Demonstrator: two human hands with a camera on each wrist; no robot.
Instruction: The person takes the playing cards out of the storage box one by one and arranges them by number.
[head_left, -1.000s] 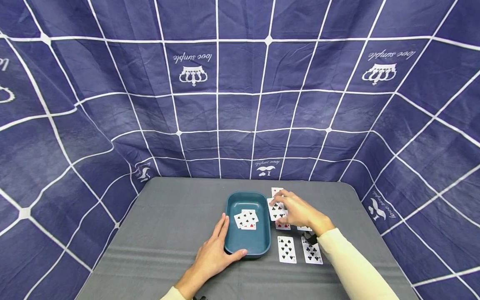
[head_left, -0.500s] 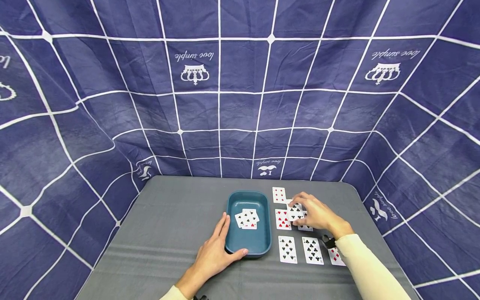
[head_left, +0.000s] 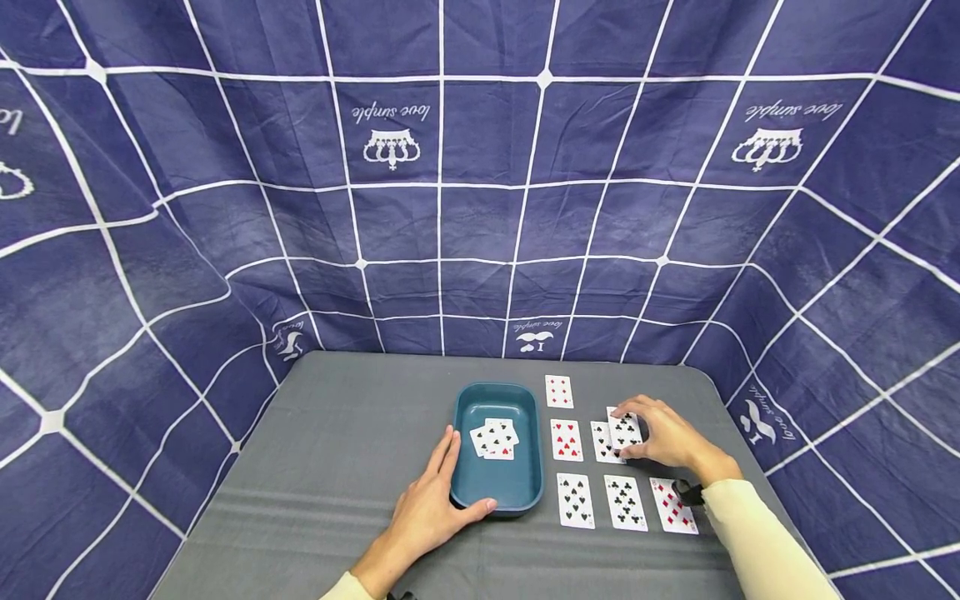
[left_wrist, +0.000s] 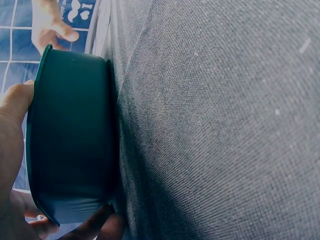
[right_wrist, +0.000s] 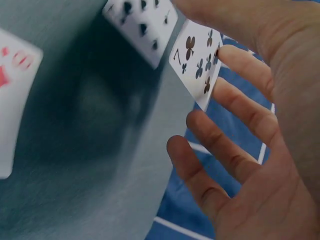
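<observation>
A seven of clubs (right_wrist: 197, 62) is pinched between the thumb and fingers of my right hand (head_left: 671, 437). In the head view this card overlaps the right part of a spade card (head_left: 602, 442). Just left of them lies a heart card (head_left: 566, 440). My left hand (head_left: 429, 500) rests at the near left corner of a teal tray (head_left: 497, 496), its fingers extended along the left side and its thumb at the near rim. Inside the tray, several cards (head_left: 496, 437) lie face up in an overlapping pile, a red heart showing at the near edge.
A row of a spade card (head_left: 575, 500), a club card (head_left: 626, 502) and a diamond card (head_left: 671, 512) lies nearest me. Another diamond card (head_left: 558, 392) is farther back. Blue cloth (head_left: 480, 225) with white lines surrounds the grey table (head_left: 337, 442) at the back and sides.
My right hand has carried the seven of clubs rightward, from beside the tray, past the heart card, to over the spade card. The left hand stays at the tray.
</observation>
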